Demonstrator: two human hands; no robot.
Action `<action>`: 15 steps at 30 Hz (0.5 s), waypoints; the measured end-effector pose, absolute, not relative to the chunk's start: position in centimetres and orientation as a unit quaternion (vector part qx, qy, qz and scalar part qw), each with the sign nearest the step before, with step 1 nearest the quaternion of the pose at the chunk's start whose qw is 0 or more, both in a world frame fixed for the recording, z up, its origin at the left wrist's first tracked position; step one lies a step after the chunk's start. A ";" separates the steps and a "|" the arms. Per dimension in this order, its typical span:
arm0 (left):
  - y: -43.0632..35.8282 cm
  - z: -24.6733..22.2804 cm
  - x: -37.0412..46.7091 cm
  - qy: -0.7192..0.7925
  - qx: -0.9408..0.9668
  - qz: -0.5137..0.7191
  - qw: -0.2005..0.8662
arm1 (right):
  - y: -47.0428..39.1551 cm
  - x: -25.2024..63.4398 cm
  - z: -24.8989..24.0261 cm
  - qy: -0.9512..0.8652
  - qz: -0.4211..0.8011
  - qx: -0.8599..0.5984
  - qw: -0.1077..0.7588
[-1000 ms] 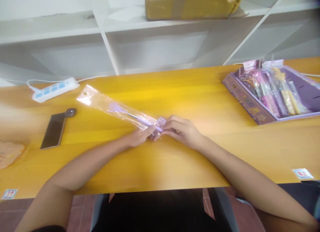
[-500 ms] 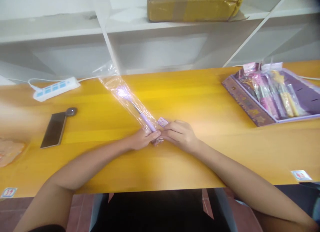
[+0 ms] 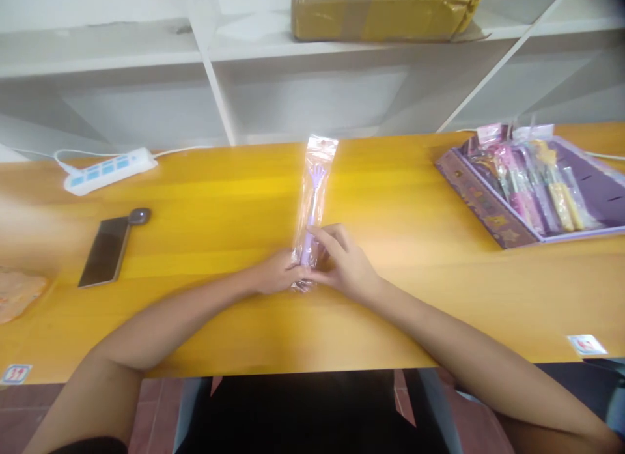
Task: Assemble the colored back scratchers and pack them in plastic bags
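We see the left hand (image 3: 277,273) closed around the near end of a clear sleeve (image 3: 304,206) holding a purple claw-tipped stick (image 3: 311,214), mid-table, claw end far. The right hand's (image 3: 352,269) thumb and forefinger spread apart, touching the sleeve; we cannot tell whether its hidden fingers grip.

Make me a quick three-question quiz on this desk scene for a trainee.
1. True or false: the left hand and right hand both touch the clear bag.
2. Which one visibly holds several wrapped items?
A. Power strip
B. Purple box
C. Taped carton
3. Fill in: the purple stick with the hand-shaped end lies ____ the clear bag.

Key: 1 true; 2 B; 3 inside.
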State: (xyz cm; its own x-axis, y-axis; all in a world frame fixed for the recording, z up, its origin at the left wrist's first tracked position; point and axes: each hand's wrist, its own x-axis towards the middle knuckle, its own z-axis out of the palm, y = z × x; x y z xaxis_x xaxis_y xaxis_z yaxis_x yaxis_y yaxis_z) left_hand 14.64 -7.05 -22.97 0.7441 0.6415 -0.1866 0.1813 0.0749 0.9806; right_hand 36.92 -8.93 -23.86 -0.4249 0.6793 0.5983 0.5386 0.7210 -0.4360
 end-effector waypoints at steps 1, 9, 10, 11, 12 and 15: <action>-7.0 -23.0 14.6 0.308 0.660 0.175 0.663 | -8.9 36.9 -23.9 -0.841 0.100 -0.368 0.383; -6.2 -23.1 14.4 0.271 0.689 0.195 0.643 | -8.2 37.2 -23.4 -0.864 0.131 -0.278 0.398; -6.1 -23.1 14.4 0.275 0.687 0.202 0.641 | -8.0 37.2 -23.3 -0.862 0.128 -0.274 0.406; -6.0 -23.2 14.4 0.281 0.682 0.209 0.642 | -7.8 37.3 -23.3 -0.861 0.123 -0.271 0.412; -5.9 -23.2 14.5 0.287 0.676 0.215 0.644 | -7.6 37.4 -23.4 -0.861 0.117 -0.270 0.414; -5.6 -23.3 14.7 0.301 0.651 0.238 0.655 | -7.2 37.8 -23.6 -0.865 0.101 -0.271 0.409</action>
